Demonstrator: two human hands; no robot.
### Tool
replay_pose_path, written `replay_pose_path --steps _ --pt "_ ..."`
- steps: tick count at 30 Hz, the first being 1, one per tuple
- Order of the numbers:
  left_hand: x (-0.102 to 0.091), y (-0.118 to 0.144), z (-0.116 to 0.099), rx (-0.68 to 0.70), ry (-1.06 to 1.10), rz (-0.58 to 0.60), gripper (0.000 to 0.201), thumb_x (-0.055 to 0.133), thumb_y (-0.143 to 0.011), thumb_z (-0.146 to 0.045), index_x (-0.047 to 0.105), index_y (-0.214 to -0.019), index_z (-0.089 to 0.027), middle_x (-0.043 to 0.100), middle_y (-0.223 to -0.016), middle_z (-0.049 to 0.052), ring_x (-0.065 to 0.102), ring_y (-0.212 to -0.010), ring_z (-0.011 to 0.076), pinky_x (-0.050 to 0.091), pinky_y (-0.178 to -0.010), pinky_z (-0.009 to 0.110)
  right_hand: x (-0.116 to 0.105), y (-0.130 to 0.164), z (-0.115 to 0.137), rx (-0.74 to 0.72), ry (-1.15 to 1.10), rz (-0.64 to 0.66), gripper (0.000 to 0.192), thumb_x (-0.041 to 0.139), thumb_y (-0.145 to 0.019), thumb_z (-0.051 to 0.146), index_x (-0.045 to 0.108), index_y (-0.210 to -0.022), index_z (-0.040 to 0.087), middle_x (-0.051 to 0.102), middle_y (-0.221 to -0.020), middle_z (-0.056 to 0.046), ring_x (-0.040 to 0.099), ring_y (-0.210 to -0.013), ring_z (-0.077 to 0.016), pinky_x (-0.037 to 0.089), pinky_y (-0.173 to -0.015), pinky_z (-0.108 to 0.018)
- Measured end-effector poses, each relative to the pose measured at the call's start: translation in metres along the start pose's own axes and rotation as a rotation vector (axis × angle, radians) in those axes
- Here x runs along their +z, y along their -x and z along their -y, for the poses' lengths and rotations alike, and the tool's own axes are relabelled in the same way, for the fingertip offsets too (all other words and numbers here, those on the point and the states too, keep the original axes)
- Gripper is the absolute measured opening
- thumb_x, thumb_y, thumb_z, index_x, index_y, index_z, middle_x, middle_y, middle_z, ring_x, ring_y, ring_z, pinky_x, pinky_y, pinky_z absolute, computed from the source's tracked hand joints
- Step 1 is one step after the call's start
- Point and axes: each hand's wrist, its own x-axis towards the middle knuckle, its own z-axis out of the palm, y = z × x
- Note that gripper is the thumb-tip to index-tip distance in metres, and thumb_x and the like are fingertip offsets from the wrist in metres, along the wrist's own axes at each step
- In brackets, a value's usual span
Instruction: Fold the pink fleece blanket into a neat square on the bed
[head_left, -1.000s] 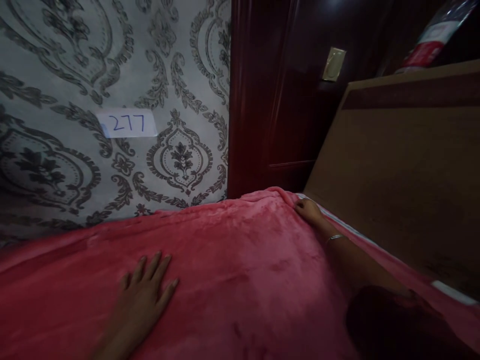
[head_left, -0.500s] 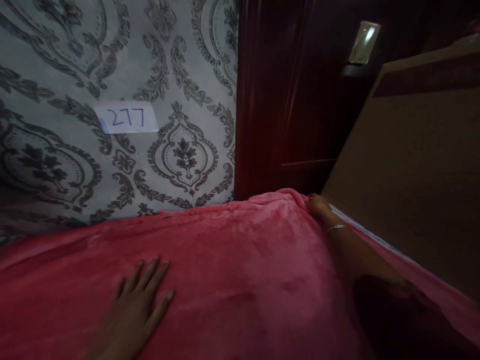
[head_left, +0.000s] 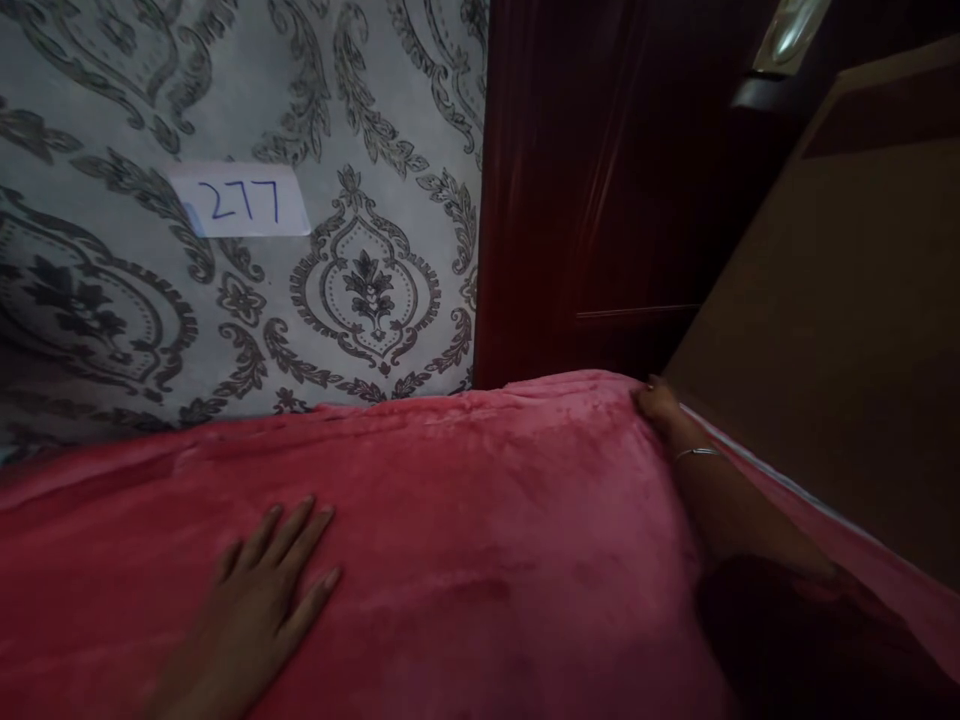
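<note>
A red plush blanket (head_left: 465, 520) spreads across the lower view, its far edge along the wall. My left hand (head_left: 259, 595) lies flat on it at the lower left, fingers spread. At the blanket's far right corner, my right hand (head_left: 658, 400) is closed on the edge, with the fingertips partly hidden by dimness and blur. A thin bracelet (head_left: 697, 452) circles my right wrist. The cloth near that hand forms a rounded edge, and faint creases run across the top.
Behind the blanket stands a wall with grey patterned wallpaper (head_left: 375, 290), bearing a paper label (head_left: 240, 200) marked 277. A dark red door (head_left: 585, 200) with a metal handle plate (head_left: 791, 38) is beside it. A large brown board-like panel (head_left: 832, 330) leans at the right.
My right hand has moved slightly right with the blanket corner, and the bunched fold there has flattened out. My left hand stays spread on the cloth. The view has shifted a little.
</note>
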Motion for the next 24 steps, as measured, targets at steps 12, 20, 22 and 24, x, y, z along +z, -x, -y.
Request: replay_pose_path --steps 12,20,22,24 --pt "-0.021 -0.013 -0.017 -0.077 -0.009 0.191 0.072 0.030 -0.090 -0.056 0.037 -0.154 -0.023 0.027 -0.162 0.003 0.022 -0.150 0.0372 0.028 -0.113 0.061 -0.012 0.115 0.015 -0.303 0.485 0.241 0.057 0.034 -0.099 0.052 0.038 -0.152 0.031 0.030 -0.162 -0.005 0.024 -0.149 -0.0311 0.025 -0.116 -0.061" --pt "-0.041 -0.019 -0.028 -0.075 -0.025 0.210 0.067 0.028 -0.095 -0.049 0.037 -0.154 -0.020 0.028 -0.163 0.007 0.025 -0.149 0.0375 0.029 -0.113 0.059 -0.076 0.161 -0.022 -0.050 0.633 0.231 0.059 0.019 -0.101 0.051 0.034 -0.154 0.028 0.027 -0.163 -0.007 0.026 -0.147 -0.0305 0.029 -0.113 -0.056" --pt "-0.045 -0.020 -0.031 -0.081 -0.004 0.209 0.066 0.028 -0.096 -0.049 0.036 -0.154 -0.019 0.028 -0.163 0.009 0.025 -0.148 0.0384 0.029 -0.113 0.060 -0.096 0.178 -0.036 0.039 0.616 0.191 0.059 0.018 -0.101 0.052 0.035 -0.153 0.029 0.030 -0.162 -0.007 0.028 -0.146 -0.0300 0.029 -0.113 -0.055" --pt "-0.048 -0.022 -0.033 -0.087 0.021 0.218 0.067 0.028 -0.096 -0.049 0.034 -0.155 -0.019 0.027 -0.163 0.010 0.024 -0.149 0.0394 0.028 -0.112 0.061 -0.118 0.199 -0.052 0.119 0.605 0.151 0.058 0.019 -0.101 0.051 0.038 -0.151 0.028 0.035 -0.158 -0.008 0.032 -0.142 -0.0297 0.031 -0.111 -0.055"
